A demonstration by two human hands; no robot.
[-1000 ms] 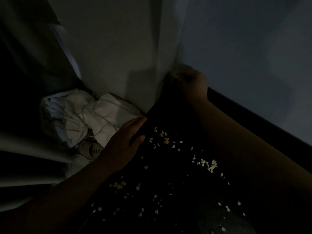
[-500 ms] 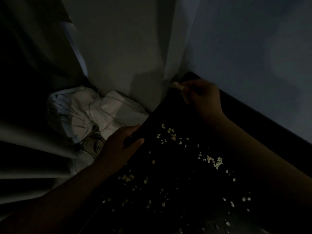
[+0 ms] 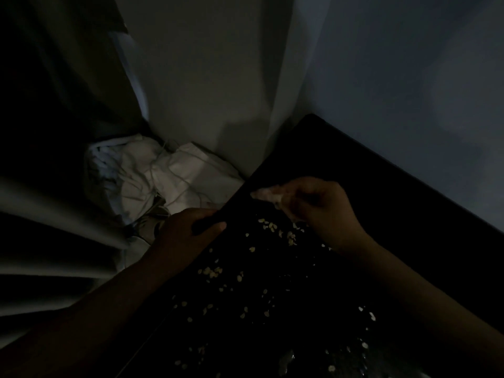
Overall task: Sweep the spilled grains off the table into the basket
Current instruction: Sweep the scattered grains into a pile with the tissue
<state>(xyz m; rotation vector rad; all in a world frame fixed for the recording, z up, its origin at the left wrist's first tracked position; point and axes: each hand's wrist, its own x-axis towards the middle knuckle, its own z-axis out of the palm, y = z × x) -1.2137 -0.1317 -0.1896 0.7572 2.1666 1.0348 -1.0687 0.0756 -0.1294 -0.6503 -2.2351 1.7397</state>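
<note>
Pale spilled grains (image 3: 275, 230) lie scattered over the dark table (image 3: 341, 165), thickest near its left edge and toward me. My left hand (image 3: 188, 236) wraps the table's left edge, thumb on top and fingers below. My right hand (image 3: 308, 205) rests on the tabletop just beyond the nearest cluster of grains, its fingers curled together and pointing at the left edge. Nothing clear shows in it. No basket is visible in this dim view.
A white crumpled bag or cloth with strings (image 3: 163, 175) lies on the floor left of the table. Pale curtain folds (image 3: 54, 208) hang at the left. Walls (image 3: 395, 77) close in behind the table's far corner.
My right hand has drawn back from the table's far corner toward me along the left edge, reaching the grains. My left hand stays on the edge.
</note>
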